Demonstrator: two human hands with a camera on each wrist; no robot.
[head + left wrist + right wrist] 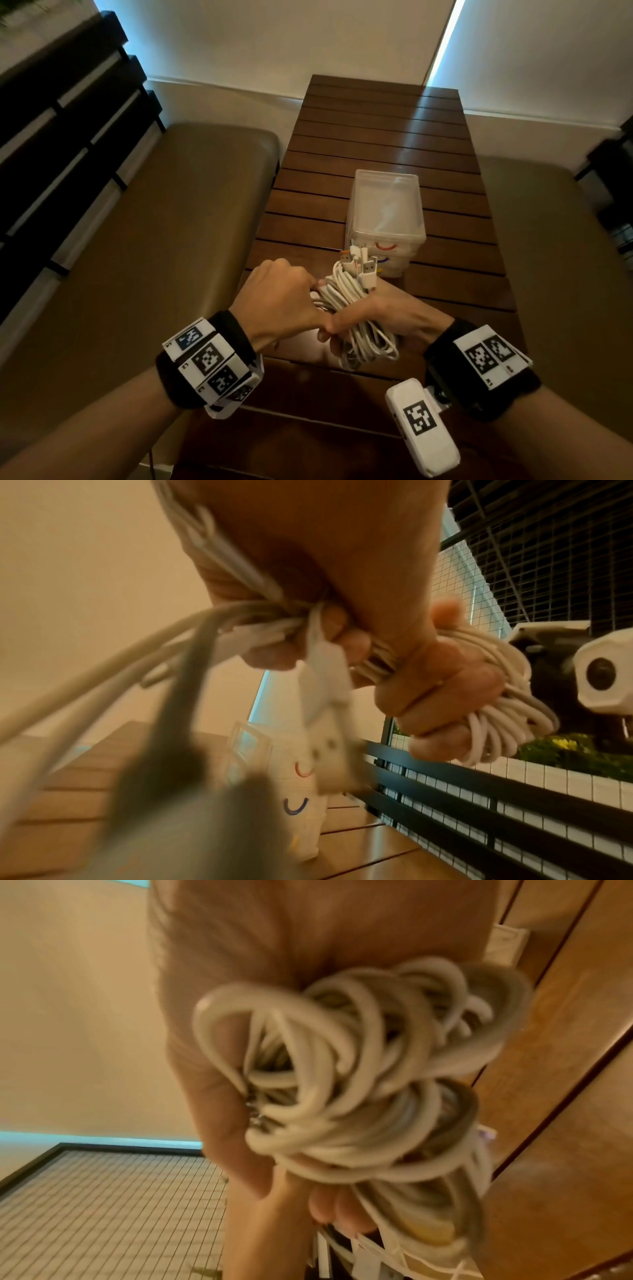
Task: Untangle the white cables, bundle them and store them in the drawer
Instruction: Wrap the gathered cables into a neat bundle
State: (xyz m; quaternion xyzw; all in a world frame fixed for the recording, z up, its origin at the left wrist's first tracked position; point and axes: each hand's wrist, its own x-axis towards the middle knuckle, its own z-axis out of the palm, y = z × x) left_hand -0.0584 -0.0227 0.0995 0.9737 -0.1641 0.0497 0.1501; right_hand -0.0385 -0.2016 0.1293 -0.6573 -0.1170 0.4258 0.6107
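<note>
Dark wooden slats of the table (383,144) fill the middle, and above them the right hand (373,317) is wrapped round the coiled white cables (356,308). Left hand (284,301) clenches loose strands beside it, thumbs touching. Plugs poke upward toward the clear plastic drawer box (387,219) just behind.

Slatted wooden table (373,144); cushioned benches (164,219) either side; black railing (65,113).

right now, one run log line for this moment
stage: bundling | left hand: grips white cables | right hand: holds coiled bundle | drawer unit: on table, behind hands
</note>
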